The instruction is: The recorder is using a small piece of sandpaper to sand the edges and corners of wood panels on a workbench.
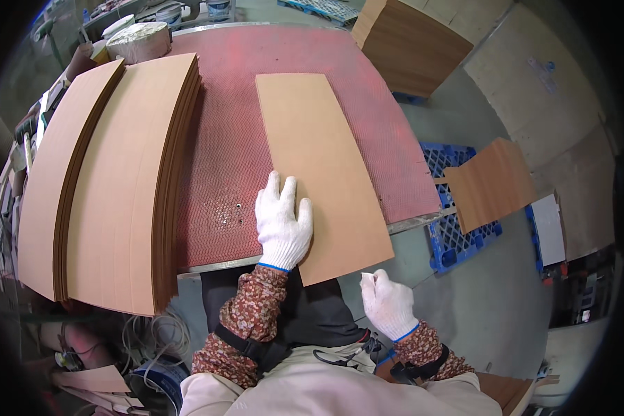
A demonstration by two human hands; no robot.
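Single tan board (pixel 319 166) is laid flat on red mesh table (pixel 229 139), near end overhanging table's front edge. Left hand (pixel 282 225) is pressed flat, open, on board. Right hand (pixel 388 305) is loosely curled, empty, just off board's near corner.

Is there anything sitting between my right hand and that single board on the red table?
Nothing visible. The right hand hovers just off the near edge of the single board, with only open floor between them. The left hand already rests flat on the board's near end.
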